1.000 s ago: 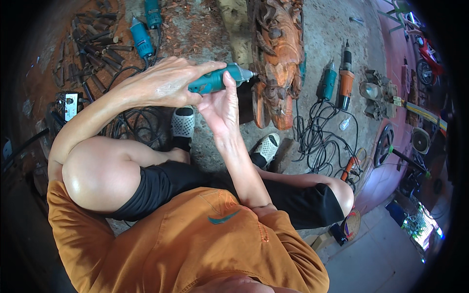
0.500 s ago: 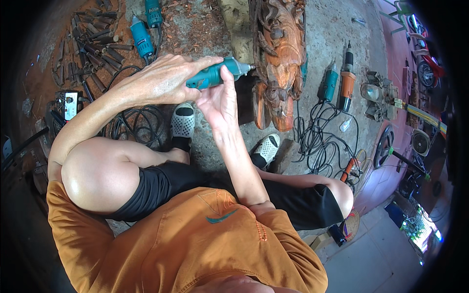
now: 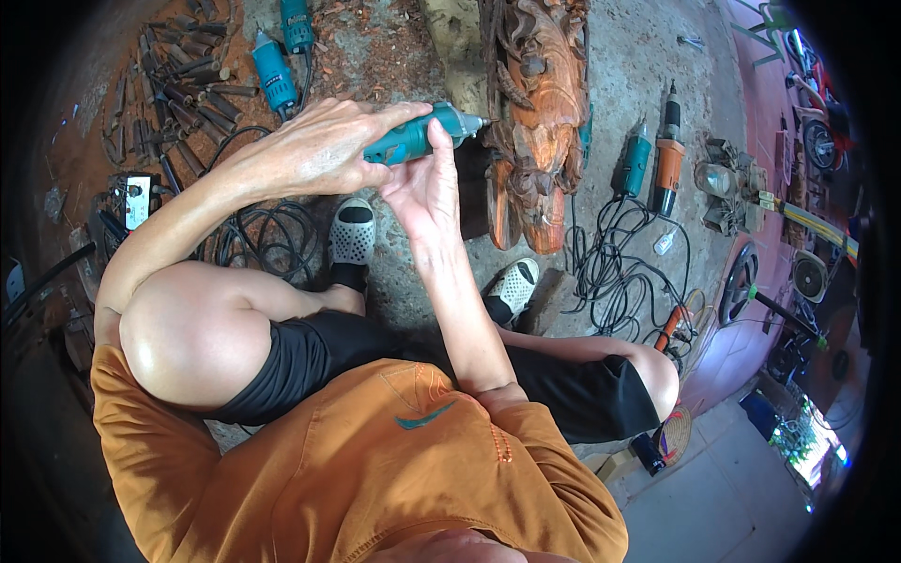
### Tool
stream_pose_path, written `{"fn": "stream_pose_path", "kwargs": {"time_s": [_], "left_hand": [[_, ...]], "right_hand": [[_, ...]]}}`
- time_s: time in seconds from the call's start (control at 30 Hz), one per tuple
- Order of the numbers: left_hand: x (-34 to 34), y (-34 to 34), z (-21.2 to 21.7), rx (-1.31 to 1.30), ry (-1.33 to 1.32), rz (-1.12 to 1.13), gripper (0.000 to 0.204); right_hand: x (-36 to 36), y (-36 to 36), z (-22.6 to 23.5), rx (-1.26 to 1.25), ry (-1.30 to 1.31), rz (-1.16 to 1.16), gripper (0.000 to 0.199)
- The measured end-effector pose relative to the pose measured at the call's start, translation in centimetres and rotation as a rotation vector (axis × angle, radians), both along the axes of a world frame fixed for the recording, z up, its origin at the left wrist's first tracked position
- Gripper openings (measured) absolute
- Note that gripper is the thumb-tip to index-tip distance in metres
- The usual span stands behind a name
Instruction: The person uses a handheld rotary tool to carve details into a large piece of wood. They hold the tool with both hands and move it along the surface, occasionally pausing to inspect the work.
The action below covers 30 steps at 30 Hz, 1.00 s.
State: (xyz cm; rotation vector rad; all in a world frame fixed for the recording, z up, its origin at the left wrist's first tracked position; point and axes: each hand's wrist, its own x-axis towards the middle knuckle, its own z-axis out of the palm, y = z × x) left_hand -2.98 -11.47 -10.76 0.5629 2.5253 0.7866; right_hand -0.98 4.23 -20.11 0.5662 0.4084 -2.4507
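Note:
Both my hands hold a teal die grinder [image 3: 399,143], tilted with its metal nose toward the right. My left hand [image 3: 324,150] is wrapped over its body from above, the index finger stretched along the top. Under it, my right hand [image 3: 420,192] supports the front with palm up and thumb against the casing. The tip of the grinder meets or nearly meets the left edge of a carved wooden sculpture [image 3: 547,103], reddish brown with curling relief. Whether the bit touches the wood I cannot tell.
Two more teal grinders [image 3: 274,77] lie at the upper left near a pile of dark chisel-like rods [image 3: 192,113]. Right of the carving rest another teal grinder [image 3: 635,159], an orange one [image 3: 668,164] and tangled black cords [image 3: 610,267]. A control box [image 3: 137,202] sits far left.
The grinder and both hands have shifted very slightly, the nose dipping a few pixels up and left. The grip stays the same.

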Motion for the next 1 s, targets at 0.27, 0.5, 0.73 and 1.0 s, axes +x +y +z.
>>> {"fn": "stream_pose_path", "kwargs": {"time_s": [0.27,0.5,0.73,1.0], "left_hand": [[0.2,0.5,0.1,0.072,0.147,-0.034,0.073],[-0.5,1.2,2.1,-0.067,-0.128,-0.019,0.080],[-0.4,1.0,1.7,-0.039,-0.079,-0.012,0.078],[-0.4,0.1,0.6,-0.042,-0.006,-0.010,0.083]], "right_hand": [[0.7,0.2,0.0,-0.015,-0.016,-0.032,0.057],[0.9,0.5,0.7,-0.020,-0.033,-0.044,0.057],[0.8,0.4,1.1,-0.042,-0.034,-0.042,0.053],[0.1,-0.3,0.5,-0.025,-0.024,-0.029,0.053]]}}
